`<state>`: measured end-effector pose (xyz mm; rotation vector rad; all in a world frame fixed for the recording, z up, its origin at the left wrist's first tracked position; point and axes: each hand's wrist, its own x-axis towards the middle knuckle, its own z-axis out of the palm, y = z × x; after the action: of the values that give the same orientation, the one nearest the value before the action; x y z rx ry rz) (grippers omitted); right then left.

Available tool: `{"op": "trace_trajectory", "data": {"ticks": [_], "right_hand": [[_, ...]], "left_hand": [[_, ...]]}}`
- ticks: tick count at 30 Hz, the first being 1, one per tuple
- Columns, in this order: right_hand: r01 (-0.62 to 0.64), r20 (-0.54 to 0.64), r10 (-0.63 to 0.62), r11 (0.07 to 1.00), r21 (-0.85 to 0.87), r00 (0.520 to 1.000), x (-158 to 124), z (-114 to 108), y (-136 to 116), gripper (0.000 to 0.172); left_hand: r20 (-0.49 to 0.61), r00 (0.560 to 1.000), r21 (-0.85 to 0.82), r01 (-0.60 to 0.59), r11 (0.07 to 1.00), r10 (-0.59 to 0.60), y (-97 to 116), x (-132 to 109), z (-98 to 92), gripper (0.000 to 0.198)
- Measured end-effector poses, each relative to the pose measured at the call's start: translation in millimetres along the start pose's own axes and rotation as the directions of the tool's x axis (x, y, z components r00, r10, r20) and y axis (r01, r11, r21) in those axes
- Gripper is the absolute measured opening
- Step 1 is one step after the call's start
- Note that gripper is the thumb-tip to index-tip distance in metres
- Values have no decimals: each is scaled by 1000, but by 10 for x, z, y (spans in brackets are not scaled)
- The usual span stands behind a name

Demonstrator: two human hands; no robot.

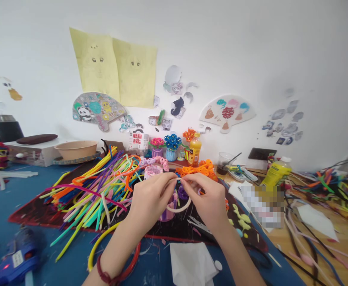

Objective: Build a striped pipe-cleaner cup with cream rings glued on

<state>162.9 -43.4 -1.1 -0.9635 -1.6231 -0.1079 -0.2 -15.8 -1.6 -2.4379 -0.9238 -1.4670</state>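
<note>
My left hand (157,194) and my right hand (206,194) meet in front of me, fingertips pinched on a cream pipe cleaner (182,208). Its lower part hangs in a curve between the hands, and its ends meet near the fingertips. Behind the hands, partly hidden, is a pink and purple striped pot (167,215) with purple fuzzy pieces (182,194) near it. A heap of multicoloured pipe cleaners (102,186) lies to the left of my left hand. Beyond my right hand are orange fuzzy pieces (202,169). Below it rest metal scissors or tweezers (199,225), partly covered.
A blue hot glue gun (18,258) with a lit red light lies front left. White paper (191,264) lies in front. At the back stand pipe-cleaner flowers (173,142), an orange juice bottle (195,150) and a cup of dark liquid (224,163). A yellow bottle (277,171) stands right.
</note>
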Motion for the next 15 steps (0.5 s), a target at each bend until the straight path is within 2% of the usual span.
{"op": "trace_trajectory", "data": {"ticks": [8, 15], "right_hand": [[82, 57, -81, 997, -13, 995, -45, 22, 13, 10], [134, 22, -133, 985, -105, 991, -31, -1, 29, 12]], "left_hand": [[-76, 997, 76, -14, 997, 20, -21, -23, 29, 13], [-118, 993, 157, 10, 988, 9, -10, -2, -13, 14]]}}
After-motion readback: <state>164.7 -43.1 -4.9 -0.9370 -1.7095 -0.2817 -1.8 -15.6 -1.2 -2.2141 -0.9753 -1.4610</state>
